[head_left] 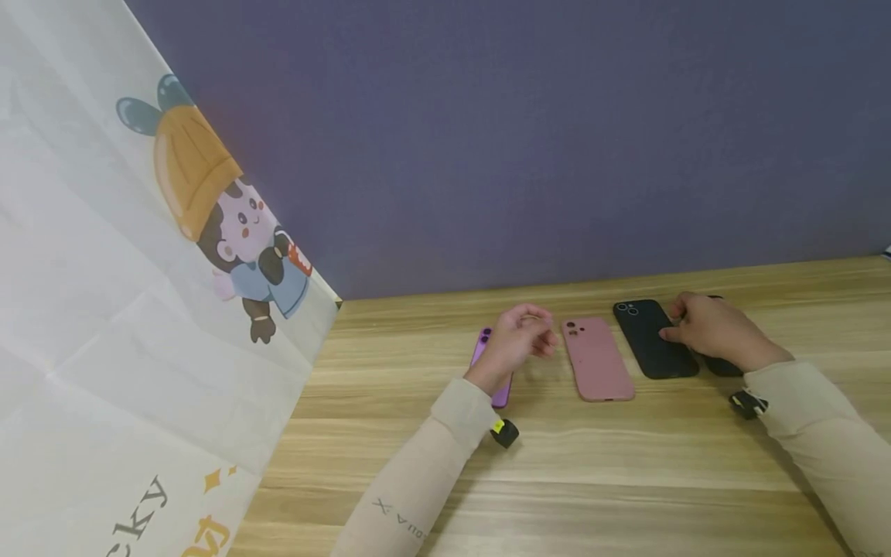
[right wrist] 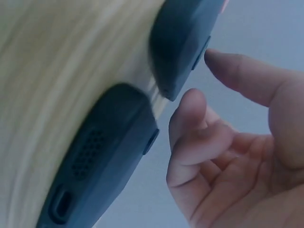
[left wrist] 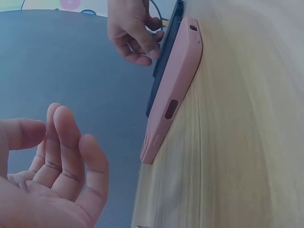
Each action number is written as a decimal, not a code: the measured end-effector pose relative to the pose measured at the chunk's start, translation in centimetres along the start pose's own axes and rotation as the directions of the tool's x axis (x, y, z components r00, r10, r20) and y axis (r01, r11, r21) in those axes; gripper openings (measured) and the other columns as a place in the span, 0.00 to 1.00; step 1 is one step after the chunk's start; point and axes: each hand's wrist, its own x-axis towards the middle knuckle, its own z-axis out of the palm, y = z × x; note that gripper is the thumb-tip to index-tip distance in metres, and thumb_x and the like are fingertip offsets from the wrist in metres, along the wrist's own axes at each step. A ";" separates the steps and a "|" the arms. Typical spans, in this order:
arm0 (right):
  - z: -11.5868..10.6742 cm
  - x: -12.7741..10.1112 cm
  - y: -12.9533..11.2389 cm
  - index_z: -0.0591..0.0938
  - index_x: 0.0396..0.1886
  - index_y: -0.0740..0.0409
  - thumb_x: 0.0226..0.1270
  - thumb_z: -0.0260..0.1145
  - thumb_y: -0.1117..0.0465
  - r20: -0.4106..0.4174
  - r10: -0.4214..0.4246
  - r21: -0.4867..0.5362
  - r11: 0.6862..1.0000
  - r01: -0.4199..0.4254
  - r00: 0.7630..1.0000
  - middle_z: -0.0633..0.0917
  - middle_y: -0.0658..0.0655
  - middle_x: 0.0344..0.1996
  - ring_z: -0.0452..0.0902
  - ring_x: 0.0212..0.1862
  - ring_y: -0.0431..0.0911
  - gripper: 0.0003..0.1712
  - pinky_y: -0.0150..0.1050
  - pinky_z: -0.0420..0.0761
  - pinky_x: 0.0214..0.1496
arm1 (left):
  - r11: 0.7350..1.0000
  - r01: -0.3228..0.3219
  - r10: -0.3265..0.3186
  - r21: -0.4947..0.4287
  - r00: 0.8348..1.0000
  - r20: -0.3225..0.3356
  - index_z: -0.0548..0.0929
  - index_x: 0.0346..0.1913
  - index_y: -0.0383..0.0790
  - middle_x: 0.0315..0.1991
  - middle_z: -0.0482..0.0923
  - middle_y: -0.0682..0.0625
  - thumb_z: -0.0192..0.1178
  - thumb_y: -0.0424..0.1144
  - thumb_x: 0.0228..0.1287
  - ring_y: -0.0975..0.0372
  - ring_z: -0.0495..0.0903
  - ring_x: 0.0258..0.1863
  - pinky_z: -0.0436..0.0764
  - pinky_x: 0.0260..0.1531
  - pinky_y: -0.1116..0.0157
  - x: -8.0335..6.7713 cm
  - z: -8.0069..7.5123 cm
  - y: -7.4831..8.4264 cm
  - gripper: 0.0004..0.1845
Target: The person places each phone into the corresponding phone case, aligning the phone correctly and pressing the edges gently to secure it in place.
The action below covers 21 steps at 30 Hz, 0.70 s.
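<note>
Several phone cases lie in a row on the wooden table (head_left: 557, 480). My left hand (head_left: 539, 336) hovers with loosely curled fingers (left wrist: 66, 156) above a purple case (head_left: 482, 348) and holds nothing. Right of it lies a pink case (head_left: 597, 358) (left wrist: 173, 90), then a black case (head_left: 650, 340) (left wrist: 164, 61) (right wrist: 185, 42). My right hand (head_left: 671, 325) (left wrist: 133, 33) sits at that black case's right edge, its fingertips (right wrist: 190, 102) close to the edge, gripping nothing. A second dark case (head_left: 720, 365) (right wrist: 99, 161) lies mostly hidden under that hand.
A purple-grey wall panel (head_left: 522, 139) stands along the table's far edge. A white cloth with a cartoon figure (head_left: 230, 224) hangs down on the left, over the table's left end. Bare wood spreads in front of the cases.
</note>
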 end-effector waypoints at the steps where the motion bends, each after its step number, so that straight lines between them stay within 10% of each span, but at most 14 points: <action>1: 0.0 0.0 -0.1 0.68 0.36 0.62 0.71 0.67 0.55 -0.006 -0.007 -0.003 1.000 0.007 1.000 0.63 0.49 0.19 0.61 0.22 0.44 0.19 0.39 0.59 0.27 | 1.000 0.001 -0.001 0.004 1.000 -0.003 0.80 0.51 0.37 0.28 0.83 0.50 0.57 0.35 0.76 0.63 0.82 0.25 0.88 0.46 0.51 0.0 0.0 0.0 0.07; 8: 0.2 -0.2 -1.1 0.78 0.51 0.71 0.73 0.66 0.51 -0.013 -0.065 0.008 0.998 0.066 0.998 0.86 0.55 0.30 0.78 0.29 0.44 0.24 0.42 0.76 0.31 | 1.000 -0.001 0.002 0.023 1.000 -0.005 0.81 0.50 0.40 0.29 0.84 0.50 0.56 0.35 0.77 0.60 0.83 0.28 0.88 0.47 0.52 -0.1 -0.3 0.2 0.06; 15: 0.6 -0.2 -2.4 0.79 0.51 0.64 0.75 0.63 0.44 0.031 -0.087 0.054 0.995 0.086 0.996 0.84 0.55 0.34 0.77 0.33 0.45 0.26 0.41 0.75 0.33 | 1.000 0.007 -0.005 0.028 0.999 -0.053 0.81 0.49 0.39 0.30 0.84 0.46 0.56 0.33 0.76 0.35 0.83 0.43 0.86 0.51 0.45 -0.1 -0.6 0.4 0.06; 21: 1.4 -0.4 -4.1 0.77 0.52 0.65 0.77 0.62 0.54 0.095 -0.159 0.127 0.981 0.147 0.983 0.83 0.55 0.33 0.74 0.28 0.44 0.18 0.39 0.73 0.29 | 0.959 0.016 0.019 0.285 0.992 -0.122 0.82 0.49 0.36 0.37 0.86 0.42 0.57 0.34 0.75 0.44 0.87 0.42 0.87 0.47 0.52 -0.2 -1.0 0.5 0.07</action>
